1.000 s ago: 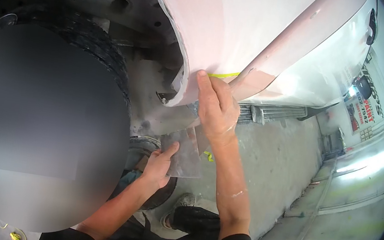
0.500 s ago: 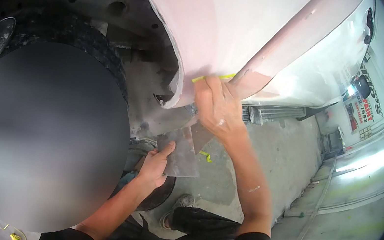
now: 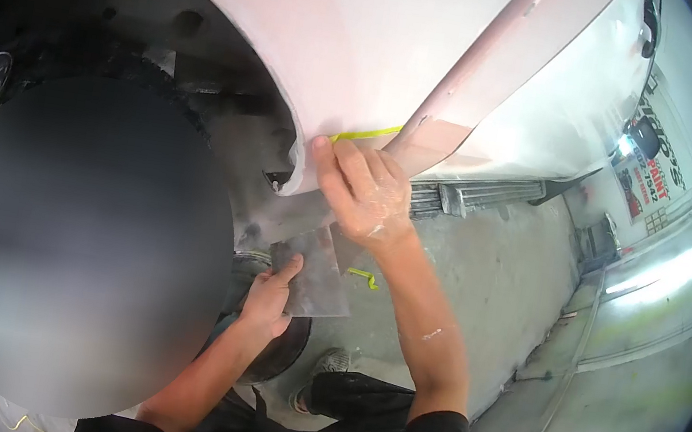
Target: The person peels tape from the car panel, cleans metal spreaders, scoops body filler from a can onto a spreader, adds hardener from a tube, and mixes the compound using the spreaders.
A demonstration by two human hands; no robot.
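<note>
My right hand (image 3: 365, 190) is raised to the lower edge of a pinkish-white car body panel (image 3: 344, 46), with its fingers curled. Its fingertips meet the left end of a thin yellow-green strip of tape (image 3: 369, 134) lying along the panel. White residue marks the back of this hand. Lower down, my left hand (image 3: 269, 298) grips a flat grey plate (image 3: 317, 279), thumb on top. A brownish flat area (image 3: 348, 250) shows between the plate and my right hand; what it is I cannot make out.
A dark wheel well (image 3: 186, 31) opens at left. A large blurred round area (image 3: 82, 248) covers the lower left. A curled yellow-green scrap (image 3: 365, 278) lies on the concrete floor (image 3: 485, 299). A grey sill (image 3: 473, 201) runs right under the car. My shoe (image 3: 331, 361) is below.
The view has shifted, so the car panel sits further left. My right hand has slid left along the yellow-green strip, uncovering more of it. My left hand still holds the plate.
</note>
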